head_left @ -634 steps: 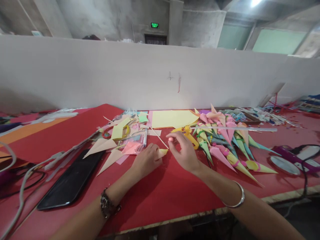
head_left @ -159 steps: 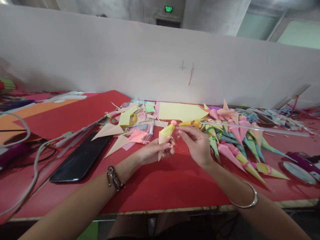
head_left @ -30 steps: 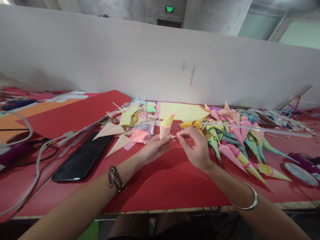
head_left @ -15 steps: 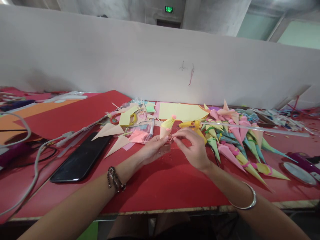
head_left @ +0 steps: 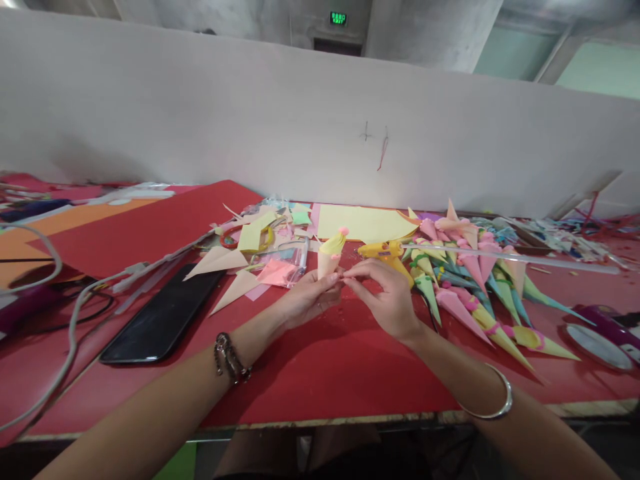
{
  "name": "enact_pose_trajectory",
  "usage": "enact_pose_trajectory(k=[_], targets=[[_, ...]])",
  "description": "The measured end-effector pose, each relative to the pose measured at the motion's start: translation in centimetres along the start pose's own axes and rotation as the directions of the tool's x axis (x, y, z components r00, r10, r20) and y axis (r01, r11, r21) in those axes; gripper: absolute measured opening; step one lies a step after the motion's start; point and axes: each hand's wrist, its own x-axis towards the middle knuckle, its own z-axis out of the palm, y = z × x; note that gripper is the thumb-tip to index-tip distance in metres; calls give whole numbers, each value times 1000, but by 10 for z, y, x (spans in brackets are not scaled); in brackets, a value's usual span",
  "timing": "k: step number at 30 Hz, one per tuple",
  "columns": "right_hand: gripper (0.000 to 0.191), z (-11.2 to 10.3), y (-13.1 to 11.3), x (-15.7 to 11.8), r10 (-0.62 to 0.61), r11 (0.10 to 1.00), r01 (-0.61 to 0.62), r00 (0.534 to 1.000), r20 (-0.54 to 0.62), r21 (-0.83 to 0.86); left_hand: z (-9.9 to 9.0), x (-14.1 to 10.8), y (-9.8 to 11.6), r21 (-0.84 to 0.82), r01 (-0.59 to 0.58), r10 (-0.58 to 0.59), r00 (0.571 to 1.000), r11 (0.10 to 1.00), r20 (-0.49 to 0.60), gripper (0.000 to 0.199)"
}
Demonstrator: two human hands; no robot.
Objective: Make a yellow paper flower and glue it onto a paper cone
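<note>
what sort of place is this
Probably a craft workshop: a yellow glue gun lies beside a heap of decorated paper cones on a red tabletop, and a green exit sign on a bare grey wall suggests a shared or commercial building.

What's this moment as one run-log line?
left-hand grip: holding peach cone, yellow top up | right-hand grip: pinching beside cone, item unclear | yellow glue gun: beside cone pile
</note>
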Motion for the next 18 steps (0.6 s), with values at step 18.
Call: enact_pose_trajectory(k=[18], targets=[[13,0,2,0,-30,995,28,999,-22,-100,2,-2,2,17,12,-11,998,1000,-56,28]])
